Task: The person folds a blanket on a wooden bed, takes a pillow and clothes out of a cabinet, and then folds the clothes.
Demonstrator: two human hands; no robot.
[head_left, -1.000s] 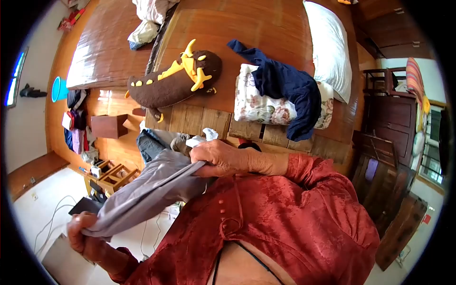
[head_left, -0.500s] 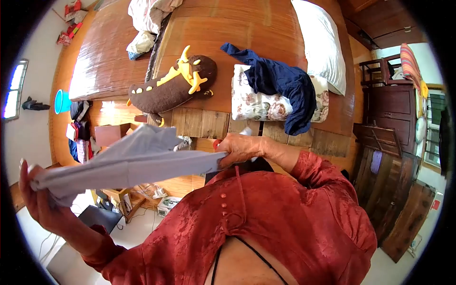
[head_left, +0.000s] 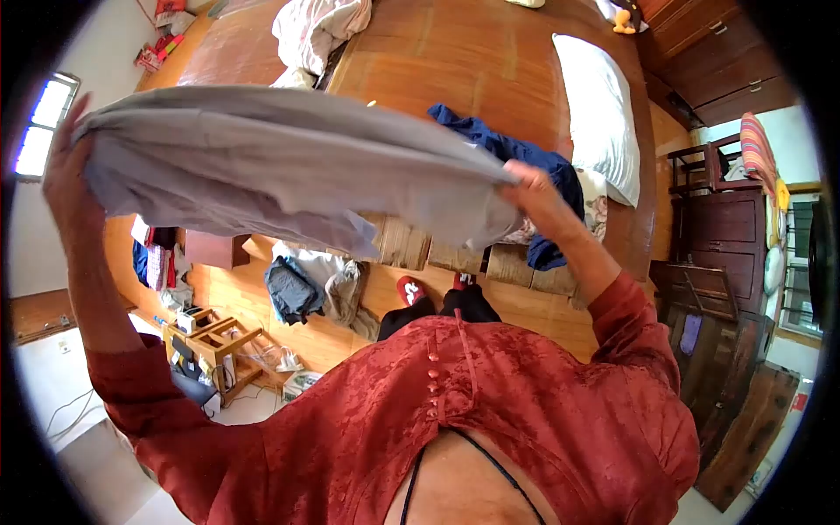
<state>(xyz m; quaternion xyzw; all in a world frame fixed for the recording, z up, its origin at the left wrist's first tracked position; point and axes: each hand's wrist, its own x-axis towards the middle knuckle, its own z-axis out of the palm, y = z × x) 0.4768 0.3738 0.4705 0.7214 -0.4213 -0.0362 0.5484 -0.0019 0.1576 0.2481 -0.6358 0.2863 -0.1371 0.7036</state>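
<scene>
A grey cloth garment [head_left: 297, 166] hangs stretched between my two hands, raised over the wooden bed. My left hand [head_left: 72, 175] grips its left end, near the window side. At its right end, my right hand [head_left: 538, 194] is closed on the upper corner. Behind the right part of the cloth lie a dark blue garment [head_left: 556, 166] and a floral folded quilt [head_left: 595, 201], both partly hidden. The brown plush toy is covered by the raised cloth.
A white pillow [head_left: 604, 118] lies at the bed's right. Below the bed edge are piled clothes [head_left: 293, 289], a brown box [head_left: 216, 249] and a wooden frame [head_left: 226, 346]. My feet in red slippers [head_left: 409, 290] stand on the floor. Dark wooden furniture [head_left: 722, 236] stands at right.
Both hands have risen with the grey garment, from in front of my body to above the bed. The cloth is spread wider and now covers the plush toy. My feet and the clothes pile have come into view.
</scene>
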